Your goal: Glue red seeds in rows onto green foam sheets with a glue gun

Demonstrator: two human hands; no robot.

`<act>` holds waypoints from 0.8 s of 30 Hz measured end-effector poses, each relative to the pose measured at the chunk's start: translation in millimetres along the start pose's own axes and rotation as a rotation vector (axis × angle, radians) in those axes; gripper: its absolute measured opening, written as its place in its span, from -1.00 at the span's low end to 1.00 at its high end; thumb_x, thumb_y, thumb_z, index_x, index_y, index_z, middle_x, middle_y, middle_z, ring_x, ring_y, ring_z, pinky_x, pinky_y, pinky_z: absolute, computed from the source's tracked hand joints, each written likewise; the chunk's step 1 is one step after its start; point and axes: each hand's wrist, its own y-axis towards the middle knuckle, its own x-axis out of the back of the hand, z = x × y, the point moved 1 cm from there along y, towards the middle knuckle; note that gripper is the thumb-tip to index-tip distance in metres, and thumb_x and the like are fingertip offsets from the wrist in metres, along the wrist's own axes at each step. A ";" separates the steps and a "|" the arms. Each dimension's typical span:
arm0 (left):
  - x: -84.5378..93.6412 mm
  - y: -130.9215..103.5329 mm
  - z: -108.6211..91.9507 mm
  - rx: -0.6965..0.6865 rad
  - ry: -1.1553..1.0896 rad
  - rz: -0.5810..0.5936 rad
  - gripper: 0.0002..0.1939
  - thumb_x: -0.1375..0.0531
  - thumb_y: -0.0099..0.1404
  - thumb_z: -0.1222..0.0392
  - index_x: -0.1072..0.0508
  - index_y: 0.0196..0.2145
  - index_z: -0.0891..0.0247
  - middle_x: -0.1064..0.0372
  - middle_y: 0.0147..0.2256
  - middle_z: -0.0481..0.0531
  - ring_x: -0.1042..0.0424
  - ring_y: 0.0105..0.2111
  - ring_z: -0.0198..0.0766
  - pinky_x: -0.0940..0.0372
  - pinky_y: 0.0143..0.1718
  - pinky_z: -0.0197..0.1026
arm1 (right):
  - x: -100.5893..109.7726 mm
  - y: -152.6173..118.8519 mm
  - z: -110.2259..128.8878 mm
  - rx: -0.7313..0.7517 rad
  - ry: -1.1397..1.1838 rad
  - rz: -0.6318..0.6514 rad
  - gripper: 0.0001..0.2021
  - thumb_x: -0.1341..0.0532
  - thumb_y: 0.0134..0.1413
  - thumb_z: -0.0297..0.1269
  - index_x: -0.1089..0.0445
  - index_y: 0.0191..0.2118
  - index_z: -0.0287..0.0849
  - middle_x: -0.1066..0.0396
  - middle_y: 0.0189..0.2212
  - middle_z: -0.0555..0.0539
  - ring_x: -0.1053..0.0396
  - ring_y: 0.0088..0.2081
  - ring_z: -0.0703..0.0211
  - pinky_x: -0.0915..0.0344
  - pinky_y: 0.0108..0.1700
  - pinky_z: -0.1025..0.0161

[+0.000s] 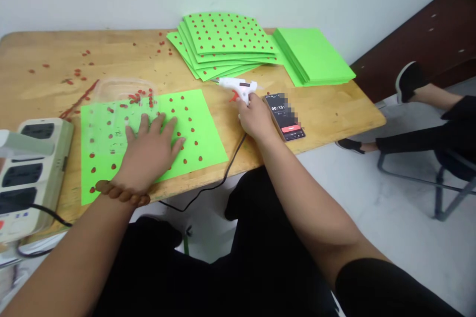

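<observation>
My left hand point(148, 151) lies with fingers spread over a green sheet point(213, 143) dotted with rows of small red pieces. A clear plastic tray point(111, 90) rests across the sheet's upper left, with several loose red pieces point(139, 95) in it; the hand partly covers its right edge. My right hand point(255, 114) is wrapped around the handle of a white hot glue gun point(238, 85) with an orange trigger. The gun's nozzle points left, near the stack of dotted sheets. Its black cord point(232, 161) runs down off the table's front edge.
Dotted green sheets point(228, 34) are piled at the back, beside a stack of plain green sheets point(316, 54). A phone showing a timer point(284, 116) lies right of my hand. At left sits a power strip point(55, 158). Red pieces are scattered at back left. Another person's legs point(409, 131) show at right.
</observation>
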 end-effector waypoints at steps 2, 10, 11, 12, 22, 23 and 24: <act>2.1 -1.7 -0.7 0.000 0.007 0.014 -0.28 0.12 0.70 -0.11 -0.19 0.61 0.29 -0.01 0.61 0.32 0.09 0.60 0.54 0.07 0.50 0.71 | 0.9 2.6 5.4 -0.013 -0.114 0.022 -0.49 0.06 0.56 0.07 -0.44 0.21 -0.16 -0.64 0.10 -0.34 -0.57 0.09 -0.32 -0.45 0.08 -0.11; 10.3 -10.3 -3.3 -0.019 0.046 0.049 -0.31 0.05 0.69 -0.09 -0.22 0.60 0.29 -0.04 0.59 0.34 0.02 0.57 0.55 -0.06 0.46 0.71 | 3.5 11.7 28.7 -0.034 -0.303 0.110 -0.40 0.14 0.59 0.00 -0.44 0.27 -0.32 -0.57 0.20 -0.50 -0.54 0.17 -0.40 -0.40 0.19 -0.16; 11.0 -11.4 -3.8 -0.019 0.055 0.049 -0.31 0.05 0.69 -0.08 -0.22 0.60 0.29 -0.05 0.59 0.34 0.01 0.57 0.55 -0.08 0.45 0.71 | 3.7 12.9 30.8 -0.030 -0.309 0.122 -0.40 0.13 0.59 0.00 -0.44 0.27 -0.32 -0.57 0.21 -0.50 -0.54 0.18 -0.39 -0.40 0.19 -0.15; 11.6 -12.4 -4.4 -0.018 0.061 0.050 -0.32 0.05 0.70 -0.08 -0.23 0.59 0.28 -0.06 0.59 0.34 0.00 0.56 0.55 -0.10 0.44 0.70 | 4.0 13.9 32.5 -0.026 -0.315 0.136 -0.39 0.13 0.58 0.02 -0.44 0.29 -0.32 -0.57 0.22 -0.50 -0.55 0.17 -0.39 -0.41 0.18 -0.15; 19.3 -20.0 -8.8 -0.020 0.070 0.040 -0.38 -0.02 0.69 -0.05 -0.31 0.57 0.15 -0.04 0.59 0.33 -0.10 0.54 0.46 -0.29 0.36 0.57 | 3.3 6.8 29.8 -0.003 -0.406 0.160 -0.36 0.02 0.54 0.11 -0.43 0.32 -0.32 -0.57 0.21 -0.54 -0.56 0.16 -0.45 -0.43 0.16 -0.22; 19.6 -20.1 -8.1 -0.018 0.068 0.039 -0.38 -0.03 0.69 -0.06 -0.31 0.56 0.14 -0.01 0.60 0.32 -0.11 0.54 0.44 -0.30 0.36 0.56 | 5.4 5.0 29.2 0.000 -0.419 0.156 -0.38 -0.01 0.52 0.13 -0.48 0.27 -0.30 -0.59 0.18 -0.52 -0.57 0.15 -0.45 -0.43 0.16 -0.22; 19.7 -20.3 -7.3 -0.016 0.063 0.038 -0.39 -0.04 0.69 -0.06 -0.32 0.56 0.13 0.01 0.61 0.32 -0.11 0.54 0.43 -0.30 0.36 0.54 | 8.3 3.0 28.8 0.002 -0.431 0.153 -0.38 -0.04 0.50 0.15 -0.51 0.24 -0.27 -0.60 0.15 -0.50 -0.57 0.14 -0.46 -0.44 0.14 -0.22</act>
